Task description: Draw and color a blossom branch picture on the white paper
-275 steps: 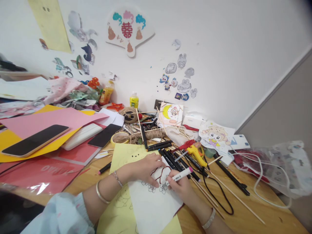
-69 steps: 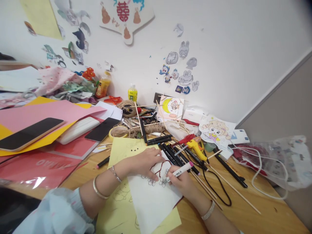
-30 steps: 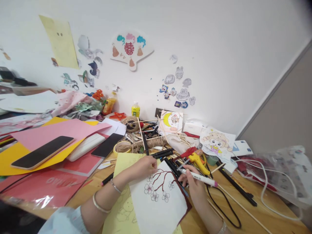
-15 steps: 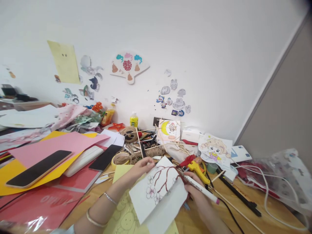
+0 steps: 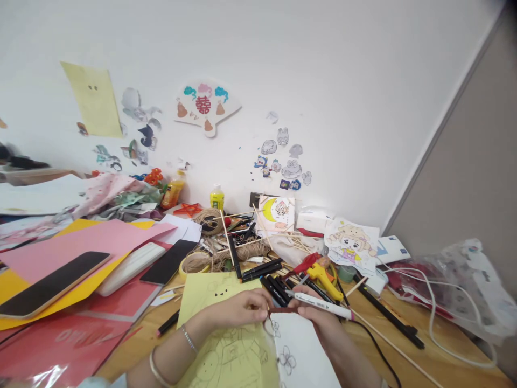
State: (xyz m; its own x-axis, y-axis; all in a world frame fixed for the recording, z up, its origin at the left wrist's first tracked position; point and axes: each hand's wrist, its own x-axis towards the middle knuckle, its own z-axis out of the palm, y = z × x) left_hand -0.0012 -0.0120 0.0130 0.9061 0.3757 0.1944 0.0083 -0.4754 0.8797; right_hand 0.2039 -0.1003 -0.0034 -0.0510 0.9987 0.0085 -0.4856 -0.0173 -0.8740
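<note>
A white sheet of paper with flower outlines (image 5: 301, 353) and a dark red-brown strip along its top edge is between my hands. The fingers of my left hand (image 5: 250, 308) are pinched at its upper left corner. My right hand (image 5: 323, 331) grips the sheet's upper right side and also has a white marker (image 5: 323, 305) with a pink end lying across its fingers. Below my left arm lies a yellow sheet (image 5: 230, 345) with pencil drawings. Several black markers (image 5: 274, 291) lie just beyond my hands.
A yellow glue gun (image 5: 325, 280) and its black cord lie to the right. Twine (image 5: 250, 250), wooden sticks and a tape roll (image 5: 194, 263) clutter the back. Phones (image 5: 52, 283) and coloured papers (image 5: 100, 242) cover the left. A white cable (image 5: 434, 307) loops at the right.
The white sheet has turned and come lower, so the red branches are mostly out of sight. My left hand has moved down and right, and the black markers behind the sheet show now.
</note>
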